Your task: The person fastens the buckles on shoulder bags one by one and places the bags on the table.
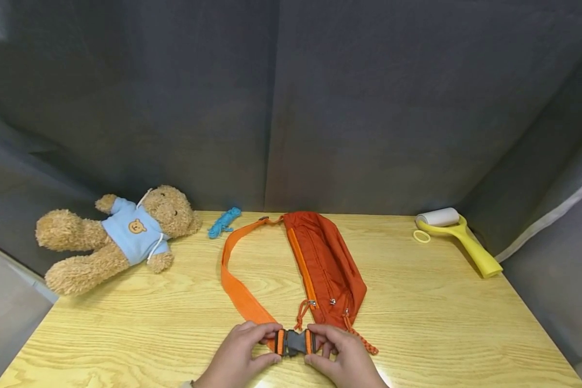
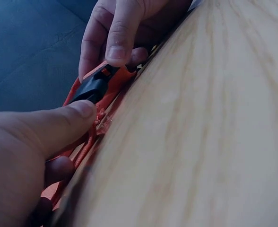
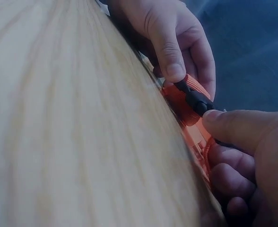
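Left hand (image 1: 240, 353) and right hand (image 1: 345, 354) each pinch an end of the black buckle (image 1: 296, 343) — just beside the wrinkled red bag (image 1: 320, 253). A flat orange strap (image 1: 242, 295) curves from it to the bag's far end on the table (image 1: 427, 323). A bear-face patch (image 1: 137, 226) marks the teddy (image 1: 167, 213)'s blue top (image 1: 130, 245).

The person's bare left hand (image 1: 242, 351) and right hand (image 1: 345, 355) reach in from the lower edge of the head view, fingertips facing each other, near but apart. Each pinches with its thumb on the nearer side and forefinger on the farther; the right hand's remaining fingers curl inward below.
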`<state>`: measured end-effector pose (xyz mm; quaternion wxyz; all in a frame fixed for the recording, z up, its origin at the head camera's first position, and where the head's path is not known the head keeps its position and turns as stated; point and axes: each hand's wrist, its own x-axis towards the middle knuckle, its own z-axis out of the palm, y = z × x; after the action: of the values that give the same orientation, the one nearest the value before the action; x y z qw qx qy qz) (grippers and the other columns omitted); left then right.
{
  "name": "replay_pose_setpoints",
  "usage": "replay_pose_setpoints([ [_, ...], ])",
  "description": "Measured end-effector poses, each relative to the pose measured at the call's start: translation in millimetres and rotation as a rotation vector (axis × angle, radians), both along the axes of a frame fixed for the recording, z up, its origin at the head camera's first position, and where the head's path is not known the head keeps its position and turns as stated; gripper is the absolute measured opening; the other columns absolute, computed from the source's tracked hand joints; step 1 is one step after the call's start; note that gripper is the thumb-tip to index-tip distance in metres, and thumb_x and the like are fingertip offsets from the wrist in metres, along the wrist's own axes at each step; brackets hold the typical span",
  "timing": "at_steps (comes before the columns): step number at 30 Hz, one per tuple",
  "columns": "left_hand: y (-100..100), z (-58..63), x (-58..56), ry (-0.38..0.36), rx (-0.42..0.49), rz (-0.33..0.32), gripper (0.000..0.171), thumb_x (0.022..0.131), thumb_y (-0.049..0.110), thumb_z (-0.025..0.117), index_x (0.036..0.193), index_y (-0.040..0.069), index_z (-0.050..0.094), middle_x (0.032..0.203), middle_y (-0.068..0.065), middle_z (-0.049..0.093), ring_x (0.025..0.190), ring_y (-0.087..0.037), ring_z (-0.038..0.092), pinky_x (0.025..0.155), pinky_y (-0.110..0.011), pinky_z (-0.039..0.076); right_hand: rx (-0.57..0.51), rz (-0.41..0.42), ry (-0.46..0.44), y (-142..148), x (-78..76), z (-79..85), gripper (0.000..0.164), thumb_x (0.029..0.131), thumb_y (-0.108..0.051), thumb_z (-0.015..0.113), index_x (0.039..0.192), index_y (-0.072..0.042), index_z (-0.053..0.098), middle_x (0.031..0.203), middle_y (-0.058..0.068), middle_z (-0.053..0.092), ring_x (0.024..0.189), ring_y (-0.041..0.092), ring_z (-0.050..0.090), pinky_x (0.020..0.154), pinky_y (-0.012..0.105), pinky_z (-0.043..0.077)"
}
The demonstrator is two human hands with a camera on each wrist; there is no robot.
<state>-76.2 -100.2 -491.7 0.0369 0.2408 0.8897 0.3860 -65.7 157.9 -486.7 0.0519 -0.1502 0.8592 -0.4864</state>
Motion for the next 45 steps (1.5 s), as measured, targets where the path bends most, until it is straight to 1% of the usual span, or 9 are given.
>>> replay_pose_setpoints([
  [4,0.0,1.4,0.5,0.005,-0.018,-0.008,0.051,0.088,0.048,0.072,0.132,0.025,0.065,0.103,0.019,0.062,0.089,-0.002,0.05,0.077,-0.03,0.044,0.01,0.012,0.017,0.5,0.5,0.0,0.047,0.084,-0.029,0.083,0.123,-0.007,0.069,0.08,-0.011,0.06,0.067,0.0,0.053,0.051,0.023,0.046],
  [12,-0.2,1.7,0.1,-0.004,-0.016,-0.002,0.05,0.086,0.048,0.073,0.131,0.026,0.065,0.101,0.019,0.061,0.087,-0.001,0.05,0.076,-0.031,0.044,0.005,0.004,-0.028,-1.2,-0.1,0.8,0.048,0.082,-0.029,0.084,0.122,-0.008,0.069,0.08,-0.01,0.061,0.066,0.001,0.054,0.051,0.023,0.046],
  [18,-0.1,0.6,0.2,-0.004,-0.015,0.0,0.051,0.086,0.05,0.073,0.13,0.026,0.066,0.102,0.019,0.062,0.087,-0.001,0.05,0.076,-0.031,0.044,0.0,0.008,-0.025,-1.4,0.3,0.0,0.048,0.082,-0.028,0.085,0.122,-0.007,0.069,0.082,-0.009,0.062,0.066,0.001,0.055,0.052,0.023,0.047],
  [26,1.7,-0.1,0.6,0.03,-0.018,0.005,0.05,0.086,0.048,0.073,0.129,0.024,0.066,0.101,0.018,0.062,0.088,-0.001,0.052,0.079,-0.033,0.045,-0.013,0.002,-0.042,-2.0,0.4,-0.2,0.048,0.082,-0.027,0.085,0.122,-0.006,0.069,0.084,-0.007,0.063,0.066,0.002,0.056,0.051,0.024,0.047],
  [34,2.5,-1.2,0.8,0.057,-0.027,0.013,0.049,0.086,0.047,0.074,0.128,0.024,0.067,0.1,0.018,0.063,0.088,-0.001,0.053,0.079,-0.033,0.046,-0.009,-0.003,-0.032,-3.8,1.3,0.9,0.048,0.082,-0.027,0.085,0.12,-0.005,0.069,0.086,-0.007,0.063,0.065,0.002,0.056,0.055,0.023,0.048],
  [42,4.2,-0.7,2.0,0.108,-0.033,0.027,0.047,0.084,0.044,0.077,0.125,0.023,0.068,0.099,0.017,0.063,0.089,-0.002,0.055,0.08,-0.033,0.046,-0.029,-0.005,-0.029,-4.5,2.0,1.4,0.046,0.081,-0.025,0.086,0.118,-0.005,0.069,0.085,-0.006,0.064,0.065,0.002,0.056,0.055,0.023,0.049],
  [45,4.3,-0.8,1.8,0.11,-0.036,0.032,0.047,0.083,0.043,0.078,0.125,0.023,0.068,0.099,0.018,0.063,0.088,-0.002,0.054,0.08,-0.033,0.046,-0.026,-0.002,-0.03,-4.5,1.7,1.4,0.046,0.081,-0.026,0.086,0.119,-0.005,0.069,0.085,-0.007,0.064,0.065,0.002,0.056,0.055,0.023,0.049],
])
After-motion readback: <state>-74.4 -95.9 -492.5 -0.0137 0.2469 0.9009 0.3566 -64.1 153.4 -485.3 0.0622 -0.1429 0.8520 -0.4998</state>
